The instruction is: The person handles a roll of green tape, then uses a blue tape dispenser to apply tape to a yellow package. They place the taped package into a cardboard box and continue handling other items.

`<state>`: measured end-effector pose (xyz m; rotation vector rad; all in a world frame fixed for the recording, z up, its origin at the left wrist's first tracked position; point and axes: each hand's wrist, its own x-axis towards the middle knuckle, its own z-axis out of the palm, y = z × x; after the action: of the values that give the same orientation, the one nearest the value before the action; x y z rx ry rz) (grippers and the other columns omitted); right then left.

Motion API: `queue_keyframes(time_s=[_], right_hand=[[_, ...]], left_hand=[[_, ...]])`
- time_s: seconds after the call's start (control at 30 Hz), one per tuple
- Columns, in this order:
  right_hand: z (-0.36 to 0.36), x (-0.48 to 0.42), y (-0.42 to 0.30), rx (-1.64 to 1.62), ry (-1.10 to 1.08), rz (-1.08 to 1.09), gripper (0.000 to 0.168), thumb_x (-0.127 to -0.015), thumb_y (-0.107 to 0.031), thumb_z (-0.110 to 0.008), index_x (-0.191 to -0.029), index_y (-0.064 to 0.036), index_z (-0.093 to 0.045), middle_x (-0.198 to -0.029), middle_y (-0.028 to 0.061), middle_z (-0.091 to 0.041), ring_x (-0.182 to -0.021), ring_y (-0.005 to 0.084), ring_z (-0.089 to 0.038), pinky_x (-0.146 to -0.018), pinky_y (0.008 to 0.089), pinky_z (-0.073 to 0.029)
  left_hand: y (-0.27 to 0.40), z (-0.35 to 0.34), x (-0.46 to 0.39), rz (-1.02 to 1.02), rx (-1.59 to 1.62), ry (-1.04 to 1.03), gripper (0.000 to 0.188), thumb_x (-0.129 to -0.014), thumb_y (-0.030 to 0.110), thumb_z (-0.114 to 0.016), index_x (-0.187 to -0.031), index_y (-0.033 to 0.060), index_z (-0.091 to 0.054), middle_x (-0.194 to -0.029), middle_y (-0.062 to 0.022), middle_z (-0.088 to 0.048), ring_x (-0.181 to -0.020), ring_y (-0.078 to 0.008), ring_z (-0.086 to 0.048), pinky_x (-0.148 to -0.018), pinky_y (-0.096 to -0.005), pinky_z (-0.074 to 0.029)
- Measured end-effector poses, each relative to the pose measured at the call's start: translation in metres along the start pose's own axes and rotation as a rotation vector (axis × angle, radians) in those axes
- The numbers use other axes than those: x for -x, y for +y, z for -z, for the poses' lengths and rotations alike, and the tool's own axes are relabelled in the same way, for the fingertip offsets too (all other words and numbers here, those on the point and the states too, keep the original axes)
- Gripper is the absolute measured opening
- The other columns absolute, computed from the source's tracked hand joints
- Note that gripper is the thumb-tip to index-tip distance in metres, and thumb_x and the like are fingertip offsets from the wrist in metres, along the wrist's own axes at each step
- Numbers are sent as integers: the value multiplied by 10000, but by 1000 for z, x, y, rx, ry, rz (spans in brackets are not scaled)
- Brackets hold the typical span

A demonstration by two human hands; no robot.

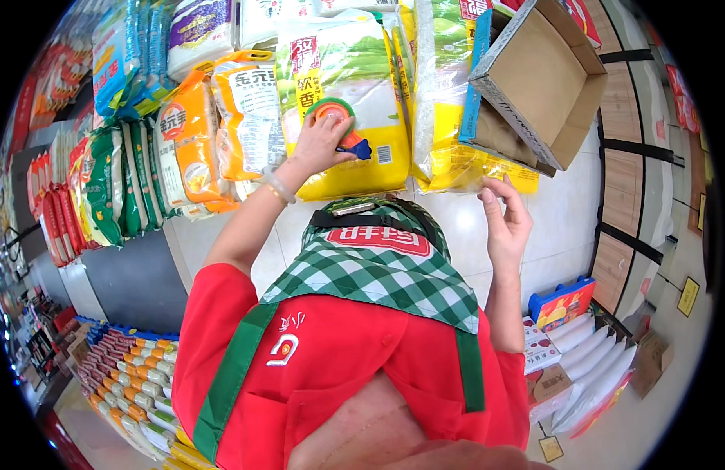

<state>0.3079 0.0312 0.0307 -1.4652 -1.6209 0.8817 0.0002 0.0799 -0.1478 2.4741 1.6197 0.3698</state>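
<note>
My left hand grips what looks like a tape dispenser, with a green rim, an orange middle and a blue end. It lies against the front of a yellow, green and white bag of rice. My right hand is raised at the lower edge of a second yellow and green bag, which has clear plastic wrap about it. Its thumb and forefinger are close together by the wrap's edge; whether they pinch it is unclear.
An open cardboard box leans over the second bag at the right. Orange and white bags and green bags stand at the left. Behind me are stacked small packs and white bags on the tiled floor.
</note>
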Motion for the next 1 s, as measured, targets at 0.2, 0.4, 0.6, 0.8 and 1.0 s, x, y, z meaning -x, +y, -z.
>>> queue_keyframes(time_s=[0.2, 0.4, 0.6, 0.8, 1.0], right_hand=[[-8, -8, -13, -173, 6, -114, 170, -856, -55, -604, -1015, -3, -635, -897, 40, -659, -862, 102, -583, -1094, 419, -246], [-17, -15, -25, -176, -66, -64, 205, -871, -54, -582, -1065, 1, -616, -928, 48, -651, -873, 109, -579, -994, 344, -365], [-17, -14, -31, -415, -154, -133, 250, -896, -42, -528, -1131, 23, -583, -979, 85, -640, -873, 125, -572, -793, 254, -466], [-17, -13, -32, -375, -101, -194, 250, -904, -42, -521, -1136, 27, -584, -971, 88, -645, -846, 121, -572, -795, 253, -467], [-17, -12, -38, -261, -44, -177, 224, -900, -50, -529, -1101, 8, -609, -936, 57, -662, -812, 107, -575, -874, 292, -447]], left_hand=[[61, 103, -31, -14, 736, 231, 490, -782, 329, -681, -1148, 39, -535, -1166, -126, -535, -1078, -285, -511, -914, -379, -404], [120, 128, -40, -191, 854, 416, 642, -643, 237, -820, -1127, 46, -444, -1183, -152, -485, -1088, -292, -499, -911, -377, -409], [115, 117, -49, -83, 1019, 319, 347, -751, 145, -736, -997, 26, -522, -1006, -108, -564, -961, -213, -556, -827, -310, -439], [96, 115, -56, 9, 1428, -2, 244, -866, 103, -609, -1087, 12, -559, -983, -38, -593, -935, -118, -562, -837, -264, -442], [95, 118, -56, -7, 1441, -55, 245, -888, 88, -574, -1126, 30, -557, -1041, -23, -589, -966, -95, -556, -874, -255, -439]])
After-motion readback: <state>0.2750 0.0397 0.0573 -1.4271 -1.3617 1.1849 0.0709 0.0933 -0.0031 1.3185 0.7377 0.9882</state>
